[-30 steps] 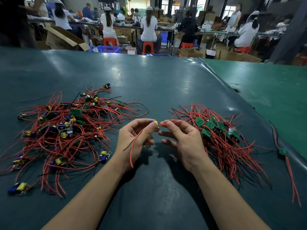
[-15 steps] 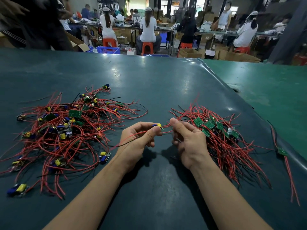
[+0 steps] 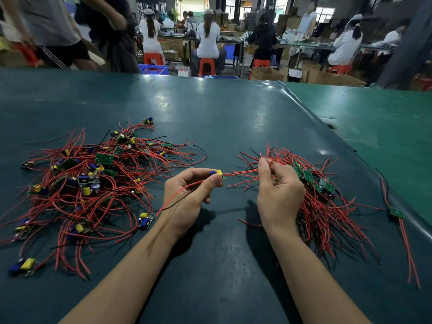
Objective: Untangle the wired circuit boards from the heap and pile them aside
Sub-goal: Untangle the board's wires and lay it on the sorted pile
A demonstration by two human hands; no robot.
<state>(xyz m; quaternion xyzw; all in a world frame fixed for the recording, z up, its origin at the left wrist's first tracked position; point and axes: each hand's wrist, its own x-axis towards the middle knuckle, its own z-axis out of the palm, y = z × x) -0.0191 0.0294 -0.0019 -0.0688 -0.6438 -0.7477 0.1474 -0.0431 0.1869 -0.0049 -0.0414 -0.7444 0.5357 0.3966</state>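
Both bare forearms come in from the bottom edge and angle toward the middle, wrists pretty straight. Left hand (image 3: 191, 195) is palm-up-ish with fingers curled in, thumb pressed against the index in a pinch. Right hand (image 3: 278, 190) sits just beside it, back of the hand facing the camera, fingers curled, thumb and fingertips (image 3: 263, 163) pinched together up top.
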